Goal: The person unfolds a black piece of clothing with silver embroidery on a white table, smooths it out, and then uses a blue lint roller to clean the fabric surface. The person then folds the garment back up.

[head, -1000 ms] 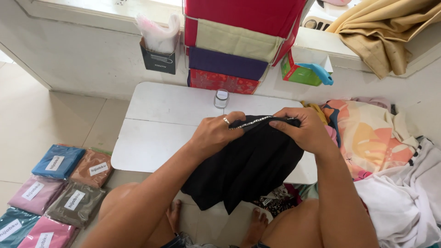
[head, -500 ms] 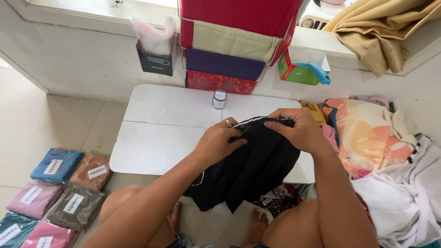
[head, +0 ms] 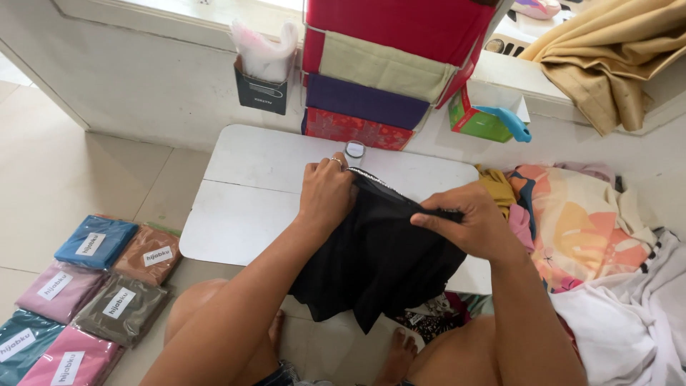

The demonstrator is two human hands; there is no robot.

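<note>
A black cloth hangs over the near edge of a low white table. My left hand, with a ring on one finger, grips the cloth's top edge near the table's middle. My right hand pinches the same edge farther right, and the edge is stretched between both hands. The cloth's lower part drapes down toward my knees. A small white-capped jar stands just beyond my left hand.
Several packed folded cloths in clear bags lie on the floor at left. A stack of folded fabrics leans on the wall behind the table. A heap of patterned and white clothes lies at right. A black holder with plastic bags hangs on the wall.
My hands have spread apart along the cloth's top edge: the left one moved farther onto the table, the right one came nearer and to the right.
</note>
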